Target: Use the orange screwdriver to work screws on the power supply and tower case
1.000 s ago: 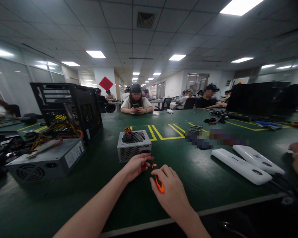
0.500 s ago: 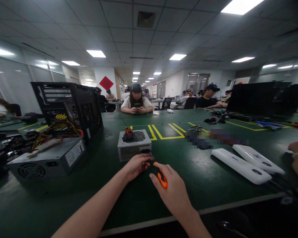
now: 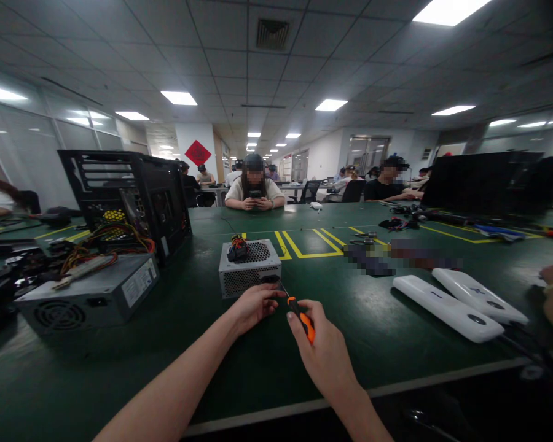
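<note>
Smack mid-frame, a probably hefty, rigid power supply (image 3: 244, 283), best grabbed by its sides, is fronted by the left hand (image 3: 252, 308) (grip can't be told), screwdriver (image 3: 310, 330) pinched in the right hand (image 3: 326, 339).

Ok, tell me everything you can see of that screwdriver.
The screwdriver has an orange and black handle, perhaps plastic, and a thin, metallic-looking shaft. It slants, handle nearer the camera, shaft aimed toward the grey box's near right corner. The right hand holds the handle; the left hand is beside the shaft, contact unclear. The tip can't be made out.
</note>
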